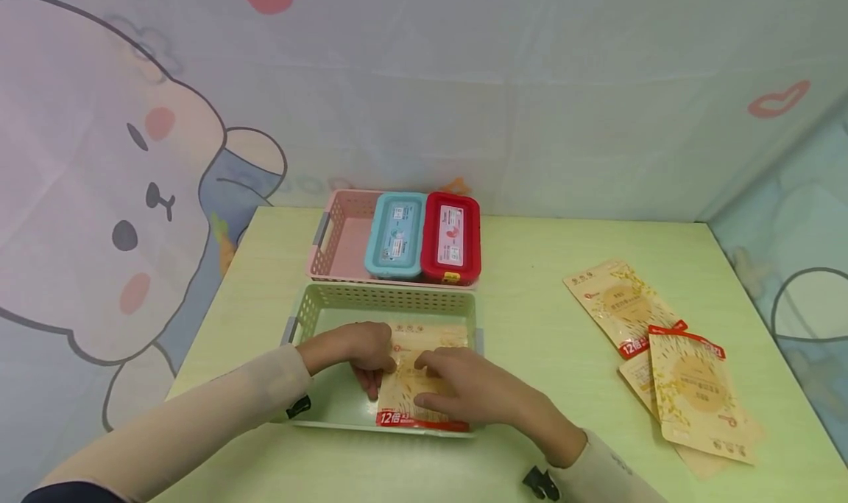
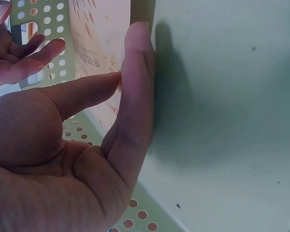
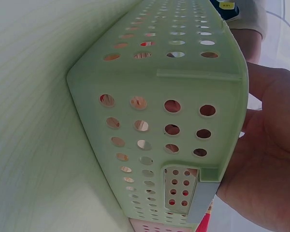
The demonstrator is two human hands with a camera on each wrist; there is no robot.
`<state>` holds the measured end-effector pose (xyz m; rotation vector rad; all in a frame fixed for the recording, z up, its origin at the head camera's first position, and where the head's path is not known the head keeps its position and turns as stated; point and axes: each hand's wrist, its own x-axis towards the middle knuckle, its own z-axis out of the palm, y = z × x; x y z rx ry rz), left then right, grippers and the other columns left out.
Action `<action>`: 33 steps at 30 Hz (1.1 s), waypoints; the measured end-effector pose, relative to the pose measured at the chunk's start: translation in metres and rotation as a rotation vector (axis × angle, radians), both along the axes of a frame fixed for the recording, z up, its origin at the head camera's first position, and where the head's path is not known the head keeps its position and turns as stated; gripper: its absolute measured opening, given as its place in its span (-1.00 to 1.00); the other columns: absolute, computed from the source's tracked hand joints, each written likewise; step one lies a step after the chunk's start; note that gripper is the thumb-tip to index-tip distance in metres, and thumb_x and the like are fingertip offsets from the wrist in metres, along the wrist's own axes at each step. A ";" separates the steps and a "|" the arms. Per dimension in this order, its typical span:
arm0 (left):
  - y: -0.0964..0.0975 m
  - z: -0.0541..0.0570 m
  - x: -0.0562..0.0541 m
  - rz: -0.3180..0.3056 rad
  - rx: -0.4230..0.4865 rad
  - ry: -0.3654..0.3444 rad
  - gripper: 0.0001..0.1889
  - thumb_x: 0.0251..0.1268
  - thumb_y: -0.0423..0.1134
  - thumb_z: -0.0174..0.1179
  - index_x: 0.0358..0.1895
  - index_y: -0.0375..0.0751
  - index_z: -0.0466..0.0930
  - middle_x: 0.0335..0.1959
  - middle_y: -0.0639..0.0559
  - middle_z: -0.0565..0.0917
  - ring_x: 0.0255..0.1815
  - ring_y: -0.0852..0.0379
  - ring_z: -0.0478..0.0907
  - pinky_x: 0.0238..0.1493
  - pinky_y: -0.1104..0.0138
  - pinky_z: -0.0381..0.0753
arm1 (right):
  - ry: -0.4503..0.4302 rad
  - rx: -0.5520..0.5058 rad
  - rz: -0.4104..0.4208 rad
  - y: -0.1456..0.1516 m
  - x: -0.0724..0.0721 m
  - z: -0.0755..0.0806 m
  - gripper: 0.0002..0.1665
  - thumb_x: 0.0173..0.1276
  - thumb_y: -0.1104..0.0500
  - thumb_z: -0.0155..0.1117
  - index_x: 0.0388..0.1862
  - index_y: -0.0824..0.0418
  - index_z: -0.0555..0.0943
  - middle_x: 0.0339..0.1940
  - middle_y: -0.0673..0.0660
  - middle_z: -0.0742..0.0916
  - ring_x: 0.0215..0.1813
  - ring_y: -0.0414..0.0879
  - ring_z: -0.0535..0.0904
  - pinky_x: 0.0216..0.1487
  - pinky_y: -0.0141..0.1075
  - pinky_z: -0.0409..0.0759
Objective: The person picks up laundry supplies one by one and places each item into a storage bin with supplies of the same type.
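Observation:
A beige packet (image 1: 424,385) with a red band along its near end lies in the green perforated basket (image 1: 331,291). At the packet's left edge my left hand (image 1: 361,350) has its thumb and fingers close together. The left wrist view shows the thumb tip of that left hand (image 2: 87,140) against the packet (image 2: 99,43) edge, beside nearly straight fingers. Over the packet's right side is my right hand (image 1: 467,385), thumb and fingers spread apart. Its palm (image 3: 275,145) shows just beyond the basket wall (image 3: 154,87) in the right wrist view.
Behind the green basket stands a pink basket (image 1: 352,245) with a light blue lidded box (image 1: 396,234) and a red lidded box (image 1: 453,238). Several similar packets (image 1: 702,396) lie overlapping at the table's right. A printed cloth (image 1: 517,120) hangs behind the table.

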<state>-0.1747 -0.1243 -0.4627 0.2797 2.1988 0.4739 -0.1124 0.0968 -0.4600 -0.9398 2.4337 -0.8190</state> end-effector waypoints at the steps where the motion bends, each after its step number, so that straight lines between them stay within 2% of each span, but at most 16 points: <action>1: 0.000 0.000 0.000 0.001 0.003 -0.002 -0.60 0.56 -0.29 0.21 -0.53 -0.38 0.76 -0.59 -0.15 0.77 -0.52 -0.02 0.80 -0.36 0.19 0.80 | 0.000 -0.001 0.001 0.000 0.000 0.000 -0.47 0.49 -0.12 0.42 0.25 0.18 0.64 -0.02 0.04 0.75 -0.07 -0.10 0.57 0.09 -0.21 0.65; 7: -0.006 0.000 0.000 0.027 -0.003 0.001 -0.63 0.53 -0.30 0.23 -0.51 -0.40 0.73 -0.58 -0.17 0.77 -0.52 -0.03 0.80 -0.41 0.22 0.79 | -0.007 -0.027 0.023 -0.004 -0.003 0.000 -0.47 0.49 -0.11 0.42 0.23 0.19 0.65 0.01 0.06 0.75 -0.03 -0.04 0.61 0.11 -0.20 0.65; 11: -0.009 -0.002 0.000 0.055 0.029 -0.016 -0.66 0.51 -0.32 0.25 -0.49 -0.44 0.72 -0.58 -0.19 0.76 -0.51 -0.05 0.81 -0.42 0.22 0.79 | -0.025 -0.033 0.032 -0.004 -0.005 -0.002 -0.47 0.47 -0.13 0.43 0.23 0.18 0.64 0.03 0.04 0.76 0.00 -0.06 0.62 0.12 -0.24 0.65; 21: -0.004 -0.011 -0.006 0.055 0.071 -0.046 -0.66 0.52 -0.30 0.28 -0.46 -0.48 0.71 -0.56 -0.22 0.76 -0.51 -0.08 0.81 -0.44 0.21 0.79 | -0.074 -0.065 0.025 0.006 -0.006 -0.002 -0.42 0.46 -0.19 0.42 0.24 0.17 0.64 -0.01 0.01 0.75 0.00 -0.04 0.63 0.07 -0.29 0.65; 27: -0.006 -0.012 -0.003 0.053 0.082 -0.047 -0.66 0.53 -0.31 0.27 -0.45 -0.47 0.69 -0.57 -0.22 0.76 -0.53 -0.08 0.80 -0.43 0.17 0.79 | -0.117 -0.096 0.027 0.008 -0.005 -0.002 -0.41 0.47 -0.18 0.42 0.27 0.17 0.63 -0.01 0.00 0.74 0.02 -0.05 0.63 0.12 -0.22 0.67; 33: -0.007 -0.012 -0.005 0.024 0.072 -0.048 -0.61 0.57 -0.28 0.25 -0.50 -0.43 0.69 -0.59 -0.20 0.75 -0.57 -0.04 0.79 -0.43 0.17 0.80 | -0.108 -0.111 0.030 0.009 -0.006 -0.004 -0.42 0.48 -0.19 0.41 0.27 0.13 0.63 0.02 -0.02 0.74 0.03 -0.07 0.63 0.15 -0.18 0.67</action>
